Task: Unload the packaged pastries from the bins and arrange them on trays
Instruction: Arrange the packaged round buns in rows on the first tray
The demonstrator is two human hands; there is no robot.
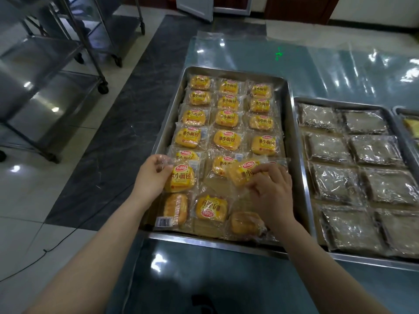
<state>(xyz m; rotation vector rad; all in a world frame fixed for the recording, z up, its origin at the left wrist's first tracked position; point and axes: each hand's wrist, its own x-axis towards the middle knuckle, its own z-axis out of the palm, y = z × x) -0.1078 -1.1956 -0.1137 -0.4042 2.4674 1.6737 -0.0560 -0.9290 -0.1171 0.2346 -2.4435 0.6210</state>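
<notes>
A steel tray [292,141] holds several yellow packaged small breads in three columns. My left hand [150,175] pinches the wrapper edge of one yellow bread packet [182,179] at the tray's left side, near the front. My right hand [271,191] grips another yellow bread packet [243,172], tilted, over the middle and right columns. Three loose packets lie along the front edge: one on its side [175,209], one turned upside down [210,208], one plain side up [246,223].
A second steel tray [303,141] to the right holds several dark pastries in clear wrap. A third tray's corner [405,113] shows at the far right. Clear plastic film [294,64] covers the table. Steel wheeled racks [56,75] stand on the floor at left.
</notes>
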